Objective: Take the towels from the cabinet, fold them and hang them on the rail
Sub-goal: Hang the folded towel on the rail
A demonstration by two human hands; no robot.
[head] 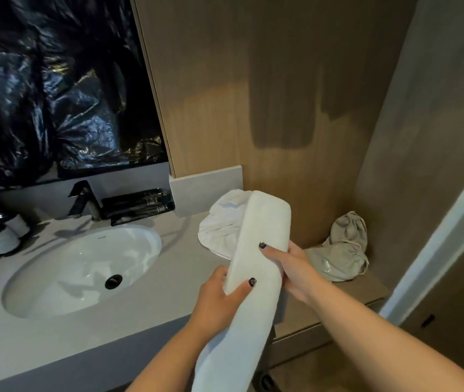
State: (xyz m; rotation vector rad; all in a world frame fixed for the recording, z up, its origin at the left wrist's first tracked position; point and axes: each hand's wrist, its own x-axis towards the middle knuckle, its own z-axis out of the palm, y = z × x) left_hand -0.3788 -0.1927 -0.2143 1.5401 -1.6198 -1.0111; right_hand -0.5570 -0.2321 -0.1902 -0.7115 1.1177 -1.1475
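At the far left, 2 dark-capped bottles [1,236] are standing on the grey countertop [140,315], beside the white oval sink [83,267] with its black drain [113,281]. A black faucet [82,200] is rising behind the basin, and a black tray of toiletry tubes [140,206] is sitting just to its right. Crinkled black plastic sheeting [55,89] is covering the wall area above.

Right of the sink, the left hand [222,301] is gripping the near part of a long folded white towel [256,267], thumb on top and fingers curled beneath. The right hand [293,267] is holding the same towel from the other side, thumb pressing across its top. The towel is stretching from the near edge of the view, over the counter's front, up toward the far wood-panelled wall [253,94]. A second, crumpled white towel [222,224] is lying on the counter just behind it, partly hidden.

Further right, a beige drawstring bag [341,250] is slumping on a lower wooden shelf [338,306] in the corner.
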